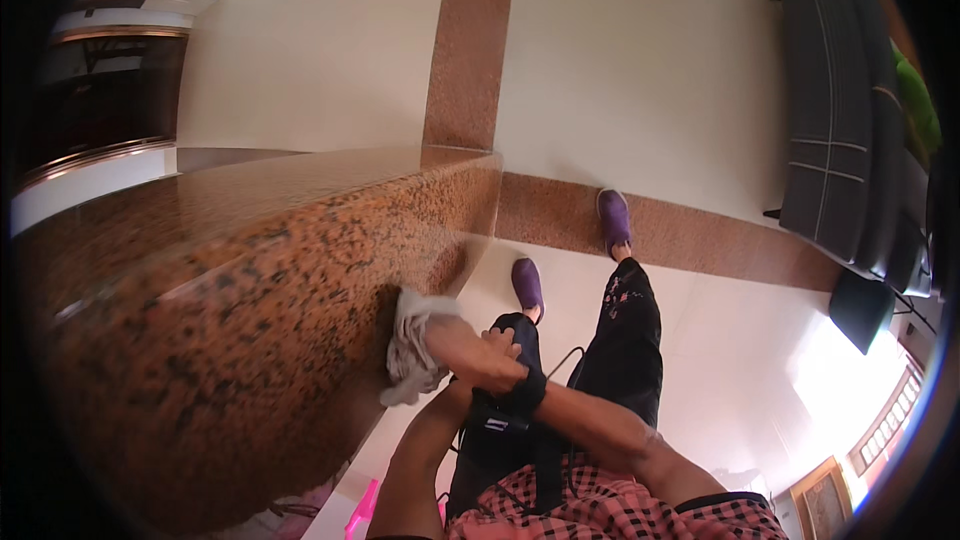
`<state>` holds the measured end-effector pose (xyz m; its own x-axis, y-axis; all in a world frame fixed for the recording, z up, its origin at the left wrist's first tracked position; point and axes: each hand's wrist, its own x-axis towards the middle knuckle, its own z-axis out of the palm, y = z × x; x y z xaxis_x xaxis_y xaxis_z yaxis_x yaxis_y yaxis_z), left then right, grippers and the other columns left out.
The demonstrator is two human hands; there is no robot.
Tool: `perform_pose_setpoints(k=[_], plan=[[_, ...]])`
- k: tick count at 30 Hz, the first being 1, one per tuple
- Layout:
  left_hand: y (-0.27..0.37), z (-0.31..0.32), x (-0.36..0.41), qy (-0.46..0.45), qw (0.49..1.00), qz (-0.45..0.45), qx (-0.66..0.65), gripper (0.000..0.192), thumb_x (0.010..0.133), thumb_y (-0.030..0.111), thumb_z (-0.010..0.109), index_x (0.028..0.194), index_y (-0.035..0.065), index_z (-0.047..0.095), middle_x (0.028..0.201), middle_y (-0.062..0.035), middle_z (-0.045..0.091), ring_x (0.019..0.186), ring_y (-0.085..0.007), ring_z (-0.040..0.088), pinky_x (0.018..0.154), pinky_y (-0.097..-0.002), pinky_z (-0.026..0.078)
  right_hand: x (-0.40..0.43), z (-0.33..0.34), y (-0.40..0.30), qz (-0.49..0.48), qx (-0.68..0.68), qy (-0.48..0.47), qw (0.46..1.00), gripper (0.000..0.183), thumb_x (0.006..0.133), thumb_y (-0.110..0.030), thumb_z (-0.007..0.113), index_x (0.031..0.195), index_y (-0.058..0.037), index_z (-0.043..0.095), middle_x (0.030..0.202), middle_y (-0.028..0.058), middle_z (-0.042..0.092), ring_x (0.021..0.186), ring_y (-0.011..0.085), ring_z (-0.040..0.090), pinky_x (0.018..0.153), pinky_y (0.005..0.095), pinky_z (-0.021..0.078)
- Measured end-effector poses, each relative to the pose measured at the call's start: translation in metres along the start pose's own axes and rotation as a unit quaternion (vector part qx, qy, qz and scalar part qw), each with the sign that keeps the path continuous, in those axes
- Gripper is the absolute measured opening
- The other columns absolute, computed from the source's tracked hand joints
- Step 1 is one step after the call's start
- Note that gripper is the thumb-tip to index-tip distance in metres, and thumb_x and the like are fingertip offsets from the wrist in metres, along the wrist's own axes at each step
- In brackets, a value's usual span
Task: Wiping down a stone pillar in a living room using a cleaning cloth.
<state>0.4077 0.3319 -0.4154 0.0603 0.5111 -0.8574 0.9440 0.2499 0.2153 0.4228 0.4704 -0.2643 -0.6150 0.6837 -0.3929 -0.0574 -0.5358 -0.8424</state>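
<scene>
My right hand (459, 349), with a black band (526, 390) around the wrist, holds a crumpled pale grey cloth (412, 326) against the side of a polished, brown-and-black speckled granite structure (300, 300). The cloth bunches around the fingertips and hides them. My left hand (504, 341) is behind the right wrist, where the forearms cross. Only some of its curled fingers show, and whether it grips anything is hidden. A small black device (499, 424) with a cable sits at my waist.
My feet wear purple shoes (615, 221) on a pale tiled floor (712, 337) with brown granite bands (469, 52). A dark grey sofa (825, 112) stands at the right. A dark stool (861, 311) is below it. Something bright pink (364, 508) shows at the lower left.
</scene>
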Motion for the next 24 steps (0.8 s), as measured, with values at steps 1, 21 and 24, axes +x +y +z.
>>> perform_pose_setpoints(k=[1, 21, 24], plan=[[0.002, -0.011, 0.000, -0.041, 0.999, 0.002, -0.005, 0.038, 0.076, 0.037, 0.059, 0.100, 0.0081, 0.053, 0.097, -0.0187, 0.056, 0.094, -0.0389, 0.055, 0.078, -0.0498, 0.044, 0.002, -0.003, -0.018, -0.004, -0.004, -0.007, 1.000, 0.035, 0.089, -0.026, 0.038, 0.113, -0.0040, 0.050, 0.107, 0.0175, 0.057, 0.101, 0.0266, 0.053, 0.088, 0.0315, 0.0415], [0.077, -0.101, -0.043, 0.091, 0.972, 0.057, -0.210, 0.030, 0.078, 0.028, 0.047, 0.092, 0.0036, 0.058, 0.096, -0.0232, 0.059, 0.092, -0.0411, 0.055, 0.079, -0.0455, 0.044, -0.075, 0.066, -0.174, -0.228, -0.184, 0.093, 0.952, 0.045, 0.076, -0.017, 0.064, 0.115, -0.0039, 0.046, 0.103, 0.0206, 0.053, 0.089, 0.0347, 0.058, 0.073, 0.0358, 0.0491], [0.065, -0.095, -0.054, 0.098, 0.972, 0.091, -0.193, 0.029, 0.078, 0.027, 0.047, 0.090, 0.0029, 0.058, 0.095, -0.0236, 0.059, 0.091, -0.0417, 0.055, 0.078, -0.0450, 0.044, -0.115, 0.085, -0.167, -0.337, -0.254, 0.004, 0.907, 0.048, 0.067, -0.013, 0.070, 0.102, -0.0011, 0.039, 0.101, 0.0201, 0.043, 0.081, 0.0440, 0.051, 0.059, 0.0453, 0.0452]])
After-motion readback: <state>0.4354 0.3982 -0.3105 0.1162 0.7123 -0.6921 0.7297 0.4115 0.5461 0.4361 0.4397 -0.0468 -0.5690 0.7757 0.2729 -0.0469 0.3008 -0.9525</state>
